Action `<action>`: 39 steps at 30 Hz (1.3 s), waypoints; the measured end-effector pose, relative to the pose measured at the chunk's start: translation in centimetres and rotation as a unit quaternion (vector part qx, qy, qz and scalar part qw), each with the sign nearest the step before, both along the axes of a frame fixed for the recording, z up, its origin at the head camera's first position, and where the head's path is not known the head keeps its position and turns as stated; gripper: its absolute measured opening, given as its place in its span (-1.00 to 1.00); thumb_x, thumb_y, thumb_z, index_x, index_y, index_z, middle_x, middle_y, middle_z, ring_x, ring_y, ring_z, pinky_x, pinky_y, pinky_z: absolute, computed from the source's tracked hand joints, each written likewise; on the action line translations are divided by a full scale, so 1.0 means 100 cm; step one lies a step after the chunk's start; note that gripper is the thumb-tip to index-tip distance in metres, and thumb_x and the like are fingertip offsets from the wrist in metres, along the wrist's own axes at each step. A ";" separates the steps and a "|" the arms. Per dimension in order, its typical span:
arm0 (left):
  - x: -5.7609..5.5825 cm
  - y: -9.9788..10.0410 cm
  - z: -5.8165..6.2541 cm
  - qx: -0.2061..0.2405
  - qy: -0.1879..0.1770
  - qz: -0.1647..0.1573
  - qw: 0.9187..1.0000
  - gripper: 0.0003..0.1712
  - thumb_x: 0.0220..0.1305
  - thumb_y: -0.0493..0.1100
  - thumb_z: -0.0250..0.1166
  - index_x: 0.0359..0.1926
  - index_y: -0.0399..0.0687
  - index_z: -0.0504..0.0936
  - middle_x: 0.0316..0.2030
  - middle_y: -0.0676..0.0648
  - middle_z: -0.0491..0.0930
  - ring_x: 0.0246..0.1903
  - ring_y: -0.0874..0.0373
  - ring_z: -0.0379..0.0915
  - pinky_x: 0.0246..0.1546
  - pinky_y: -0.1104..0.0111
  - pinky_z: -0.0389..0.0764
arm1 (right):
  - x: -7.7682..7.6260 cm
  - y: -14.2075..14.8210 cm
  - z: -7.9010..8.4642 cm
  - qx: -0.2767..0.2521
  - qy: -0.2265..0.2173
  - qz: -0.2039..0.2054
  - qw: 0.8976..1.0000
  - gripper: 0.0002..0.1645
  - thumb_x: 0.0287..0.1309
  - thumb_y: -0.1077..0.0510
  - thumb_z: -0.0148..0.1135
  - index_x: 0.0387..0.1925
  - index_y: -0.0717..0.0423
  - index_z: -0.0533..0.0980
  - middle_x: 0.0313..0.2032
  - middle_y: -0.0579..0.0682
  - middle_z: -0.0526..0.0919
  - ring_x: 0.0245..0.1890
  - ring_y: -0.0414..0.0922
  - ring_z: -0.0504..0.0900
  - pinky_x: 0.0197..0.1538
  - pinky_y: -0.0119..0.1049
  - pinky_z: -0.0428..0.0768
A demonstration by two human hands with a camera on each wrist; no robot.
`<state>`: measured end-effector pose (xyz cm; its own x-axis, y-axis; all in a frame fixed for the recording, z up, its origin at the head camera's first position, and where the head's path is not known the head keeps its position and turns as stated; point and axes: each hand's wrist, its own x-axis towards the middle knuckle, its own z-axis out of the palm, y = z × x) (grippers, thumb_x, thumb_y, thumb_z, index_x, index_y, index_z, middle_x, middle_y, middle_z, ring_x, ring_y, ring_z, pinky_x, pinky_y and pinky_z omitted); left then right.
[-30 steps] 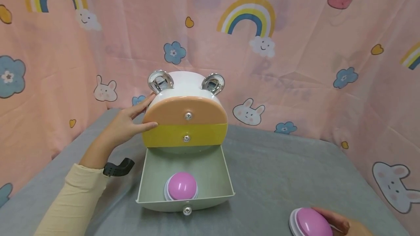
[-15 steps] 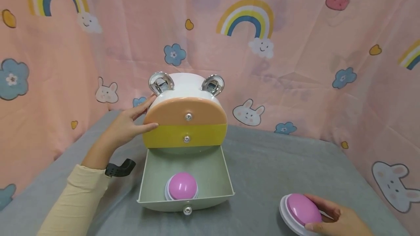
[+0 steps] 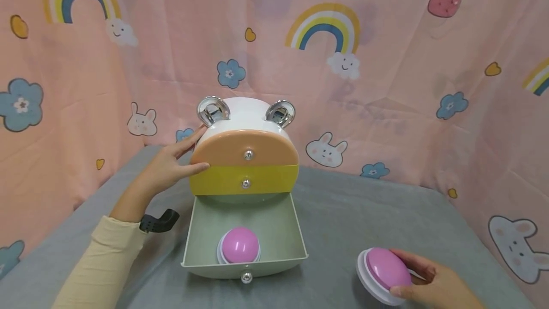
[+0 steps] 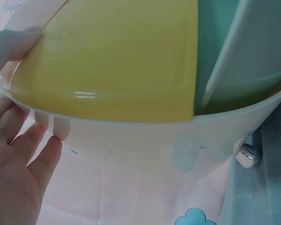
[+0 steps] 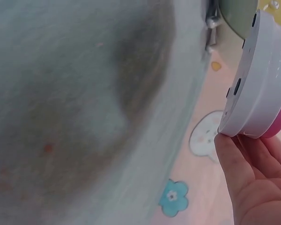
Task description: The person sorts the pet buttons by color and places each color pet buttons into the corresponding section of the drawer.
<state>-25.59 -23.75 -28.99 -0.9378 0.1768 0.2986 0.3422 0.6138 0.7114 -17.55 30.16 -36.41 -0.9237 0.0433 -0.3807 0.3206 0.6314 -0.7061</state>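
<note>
A bear-eared mini drawer cabinet (image 3: 248, 118) stands on the cloth, its green bottom drawer (image 3: 274, 232) pulled out. Its orange drawer (image 3: 223, 151) and yellow drawer (image 3: 218, 180) are closed. My left hand (image 3: 158, 168) holds the cabinet's left side, thumb on the front and fingers along the glossy white side. One push button (image 3: 240, 246) with a pink dome and white base lies inside the green drawer, near its front. Right of the drawer, my right hand (image 3: 431, 280) grips a matching push button (image 3: 388, 268), tilted and raised above the cloth; its white underside (image 5: 253, 70) faces the right wrist camera.
Grey cloth (image 3: 364, 218) covers the table. A pink patterned curtain (image 3: 386, 75) hangs behind and at both sides. Round silver knobs (image 3: 246, 278) stick out from the drawer fronts. A dark band (image 3: 158, 221) is on the left wrist.
My right hand has come further into view from the lower right, moving left and up with its push button. The left hand keeps its hold on the cabinet; the head view has shifted slightly.
</note>
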 end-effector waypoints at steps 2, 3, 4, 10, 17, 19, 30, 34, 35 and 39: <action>0.000 0.000 0.000 0.001 -0.001 0.001 1.000 -0.04 0.24 0.11 0.40 0.53 0.53 0.04 0.56 0.11 0.02 0.53 -0.14 0.00 0.41 -0.33 0.09 | 0.001 -0.003 0.005 -0.005 0.016 0.021 1.000 0.09 0.00 -0.14 0.52 0.46 0.19 0.25 0.37 0.34 0.37 0.11 0.09 0.64 -0.03 -0.13 0.74; 0.000 0.000 0.000 0.002 -0.003 0.001 1.000 -0.04 0.24 0.11 0.40 0.53 0.53 0.04 0.57 0.10 0.02 0.53 -0.14 0.00 0.41 -0.34 0.09 | 0.001 -0.004 0.007 -0.009 0.025 0.034 0.999 0.06 0.05 -0.13 0.49 0.46 0.19 0.24 0.37 0.33 0.37 0.12 0.07 0.63 -0.03 -0.17 0.73; 0.000 0.000 0.000 0.002 -0.004 0.002 1.000 -0.03 0.24 0.11 0.40 0.53 0.52 0.04 0.57 0.10 0.01 0.54 -0.14 -0.01 0.41 -0.34 0.09 | 0.001 -0.005 0.010 -0.015 0.032 0.046 0.998 0.04 0.09 -0.11 0.47 0.47 0.19 0.22 0.38 0.31 0.37 0.15 0.07 0.62 -0.03 -0.20 0.73; -0.001 0.000 0.000 0.006 -0.003 -0.001 1.000 -0.03 0.24 0.09 0.40 0.52 0.53 0.03 0.57 0.11 0.01 0.54 -0.14 -0.01 0.43 -0.32 0.07 | -0.002 -0.013 0.024 -0.027 0.056 0.066 0.996 0.00 0.16 -0.10 0.42 0.48 0.19 0.19 0.41 0.28 0.34 0.24 0.13 0.56 0.03 -0.14 0.74; -0.001 0.000 -0.001 -0.014 -0.003 0.005 1.000 -0.02 0.24 0.13 0.39 0.52 0.58 0.00 0.56 0.09 0.03 0.52 -0.17 0.03 0.35 -0.39 0.13 | -0.007 -0.031 0.035 -0.058 0.116 0.100 0.987 -0.13 0.11 0.01 0.46 0.42 0.05 0.34 0.37 0.17 0.42 0.25 0.05 0.57 0.01 -0.27 0.73; -0.001 0.001 -0.001 -0.016 -0.002 0.004 1.000 -0.01 0.24 0.13 0.39 0.52 0.58 -0.01 0.56 0.09 0.03 0.52 -0.17 0.03 0.35 -0.40 0.14 | -0.011 -0.039 0.040 -0.070 0.128 0.110 0.983 -0.14 0.10 0.02 0.47 0.41 0.04 0.35 0.37 0.16 0.43 0.26 0.08 0.55 0.00 -0.27 0.74; 0.001 -0.003 -0.001 -0.008 -0.003 0.011 1.000 -0.04 0.23 0.17 0.39 0.49 0.69 0.01 0.56 0.14 0.04 0.52 -0.17 0.03 0.37 -0.38 0.11 | -0.036 -0.114 0.063 -0.098 0.162 0.148 0.971 -0.11 -0.08 -0.06 0.59 0.32 -0.02 0.46 0.30 0.09 0.52 0.27 0.13 0.55 0.10 -0.10 0.70; -0.001 -0.001 -0.001 -0.015 -0.006 0.012 1.000 -0.03 0.22 0.20 0.38 0.50 0.68 -0.01 0.56 0.12 0.04 0.52 -0.17 0.03 0.35 -0.41 0.11 | -0.047 -0.138 0.061 -0.121 0.160 0.171 0.965 -0.12 -0.11 -0.05 0.61 0.28 0.03 0.49 0.25 0.08 0.57 0.25 0.11 0.58 0.15 -0.09 0.67; -0.001 -0.001 -0.002 -0.014 -0.007 0.012 1.000 -0.03 0.22 0.20 0.38 0.50 0.68 -0.01 0.56 0.13 0.03 0.52 -0.16 0.02 0.35 -0.41 0.10 | -0.049 -0.144 0.061 -0.127 0.158 0.178 0.963 -0.12 -0.11 -0.04 0.62 0.28 0.05 0.49 0.24 0.08 0.58 0.24 0.11 0.58 0.15 -0.09 0.67; -0.002 0.000 -0.003 -0.015 -0.003 0.012 1.000 -0.03 0.23 0.20 0.38 0.49 0.69 -0.01 0.56 0.14 0.02 0.52 -0.15 0.03 0.36 -0.40 0.11 | -0.057 -0.164 0.059 -0.135 0.150 0.192 0.960 -0.14 -0.14 -0.04 0.63 0.25 0.04 0.52 0.19 0.04 0.62 0.21 0.07 0.61 0.15 -0.11 0.68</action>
<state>-25.77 -23.75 -29.24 -0.9438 0.1629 0.2876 0.3226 0.6434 0.6942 -23.26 13.72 -30.52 -0.9218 -0.3852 -0.0438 -0.1431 0.4430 -0.8850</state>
